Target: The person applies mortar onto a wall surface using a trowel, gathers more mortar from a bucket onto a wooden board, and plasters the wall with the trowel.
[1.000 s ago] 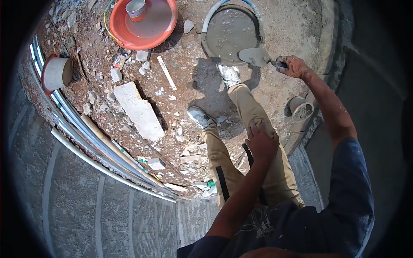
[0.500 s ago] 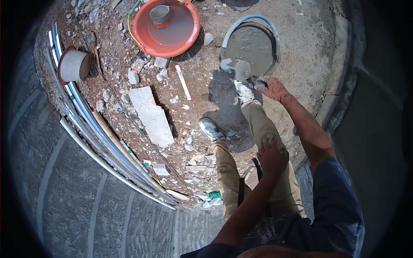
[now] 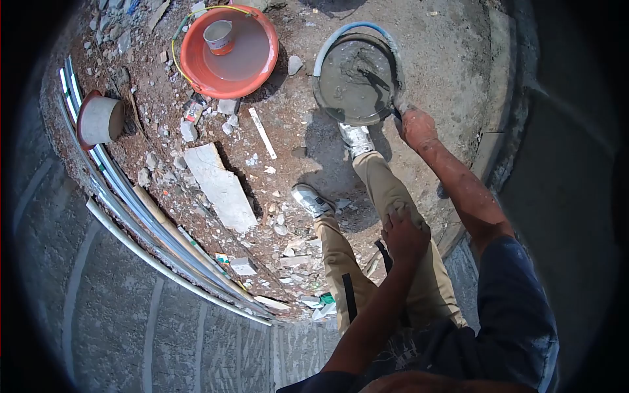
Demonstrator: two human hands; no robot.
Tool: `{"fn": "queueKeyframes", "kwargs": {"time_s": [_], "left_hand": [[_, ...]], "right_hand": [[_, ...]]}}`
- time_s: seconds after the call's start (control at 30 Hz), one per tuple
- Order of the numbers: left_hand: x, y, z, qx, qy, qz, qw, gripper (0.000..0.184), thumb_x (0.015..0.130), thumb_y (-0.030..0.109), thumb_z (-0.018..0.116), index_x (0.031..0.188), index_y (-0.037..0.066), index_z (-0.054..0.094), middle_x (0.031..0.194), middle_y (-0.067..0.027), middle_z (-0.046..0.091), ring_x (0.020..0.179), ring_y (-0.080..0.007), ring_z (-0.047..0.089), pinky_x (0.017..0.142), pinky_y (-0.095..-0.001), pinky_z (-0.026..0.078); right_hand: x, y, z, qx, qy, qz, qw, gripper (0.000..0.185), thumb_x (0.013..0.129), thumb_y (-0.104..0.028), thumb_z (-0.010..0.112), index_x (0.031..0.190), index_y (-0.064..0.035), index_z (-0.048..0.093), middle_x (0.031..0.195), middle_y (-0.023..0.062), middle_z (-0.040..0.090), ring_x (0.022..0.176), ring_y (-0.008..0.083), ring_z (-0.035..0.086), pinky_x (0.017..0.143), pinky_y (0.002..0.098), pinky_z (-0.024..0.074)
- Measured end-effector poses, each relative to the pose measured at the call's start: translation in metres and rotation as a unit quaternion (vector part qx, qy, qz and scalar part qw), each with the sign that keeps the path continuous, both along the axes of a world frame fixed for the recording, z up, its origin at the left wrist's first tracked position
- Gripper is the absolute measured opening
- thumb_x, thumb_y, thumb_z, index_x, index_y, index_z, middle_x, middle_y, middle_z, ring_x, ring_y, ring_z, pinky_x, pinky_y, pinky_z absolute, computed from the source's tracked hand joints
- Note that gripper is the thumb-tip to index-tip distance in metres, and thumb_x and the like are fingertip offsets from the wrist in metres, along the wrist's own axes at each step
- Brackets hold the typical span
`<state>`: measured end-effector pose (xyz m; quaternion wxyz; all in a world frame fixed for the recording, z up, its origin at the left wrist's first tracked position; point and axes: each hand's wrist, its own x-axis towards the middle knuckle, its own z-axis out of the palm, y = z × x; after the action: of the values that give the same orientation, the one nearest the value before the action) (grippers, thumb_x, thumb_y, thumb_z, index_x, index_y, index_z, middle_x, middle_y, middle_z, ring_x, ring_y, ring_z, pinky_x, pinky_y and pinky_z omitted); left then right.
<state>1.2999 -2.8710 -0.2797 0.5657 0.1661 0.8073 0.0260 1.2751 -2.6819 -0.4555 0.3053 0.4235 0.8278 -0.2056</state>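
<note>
A round bucket of wet grey mortar stands beyond my feet, with a blue-and-white hose-like rim piece around its far side. At its right edge my right hand is closed on the handle of a trowel. The trowel's blade is hard to make out; its front part seems to be down in the mortar. My left hand rests on the knee of my tan trousers, fingers bent over the cloth and holding no object.
An orange basin of cloudy water holds a small can. A grey pot lies on its side at the left. Long pipes, a broken slab, a white strip and rubble cover the ground. A concrete kerb runs along the right.
The trowel has gone from above the bucket's near edge to its right side, blade lowered into the mortar. My right hand has turned and moved with it. My left hand stays on the knee.
</note>
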Motion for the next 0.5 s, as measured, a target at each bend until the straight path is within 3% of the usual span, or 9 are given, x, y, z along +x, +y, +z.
{"fn": "queueKeyframes", "kwargs": {"time_s": [0.13, 0.23, 0.33, 0.5], "left_hand": [[0.001, 0.002, 0.0, 0.003, 0.0, -0.007, 1.0, 0.062, 0.076, 0.035, 0.066, 0.13, 0.01, 0.051, 0.141, -0.0234, 0.038, 0.125, -0.0398, 0.043, 0.101, -0.0493, 0.036], [-0.004, 0.005, 0.0, 0.005, -0.002, -0.009, 1.0, 0.063, 0.076, 0.036, 0.065, 0.132, 0.01, 0.05, 0.14, -0.0234, 0.038, 0.126, -0.0402, 0.042, 0.102, -0.0511, 0.035], [-0.008, 0.007, -0.001, 0.008, -0.016, 0.0, 1.0, 0.065, 0.077, 0.038, 0.063, 0.134, 0.01, 0.049, 0.141, -0.0234, 0.037, 0.127, -0.0406, 0.041, 0.103, -0.0544, 0.032], [-0.007, 0.01, -0.001, 0.017, 0.002, -0.009, 1.0, 0.062, 0.075, 0.036, 0.067, 0.129, 0.009, 0.053, 0.137, -0.0241, 0.041, 0.122, -0.0405, 0.045, 0.098, -0.05, 0.038]], "right_hand": [[0.007, 0.009, 0.034, 0.024, 0.015, -0.053, 0.998, 0.033, 0.086, -0.025, 0.059, 0.116, -0.0129, 0.061, 0.101, 0.0165, 0.065, 0.093, 0.0345, 0.064, 0.082, 0.0448, 0.0517], [0.003, 0.008, 0.001, 0.015, 0.028, -0.137, 0.99, 0.043, 0.085, -0.028, 0.062, 0.127, -0.0189, 0.055, 0.101, 0.018, 0.065, 0.093, 0.0381, 0.063, 0.079, 0.0461, 0.0515], [-0.016, -0.015, -0.031, 0.0, -0.019, -0.124, 0.992, 0.044, 0.085, -0.027, 0.063, 0.126, -0.0168, 0.055, 0.102, 0.0187, 0.065, 0.095, 0.0384, 0.062, 0.08, 0.0453, 0.0512], [-0.003, -0.011, 0.024, -0.027, 0.041, -0.091, 0.995, 0.045, 0.085, -0.028, 0.062, 0.128, -0.0157, 0.054, 0.1, 0.0202, 0.065, 0.097, 0.0388, 0.061, 0.081, 0.0449, 0.0504]]}}
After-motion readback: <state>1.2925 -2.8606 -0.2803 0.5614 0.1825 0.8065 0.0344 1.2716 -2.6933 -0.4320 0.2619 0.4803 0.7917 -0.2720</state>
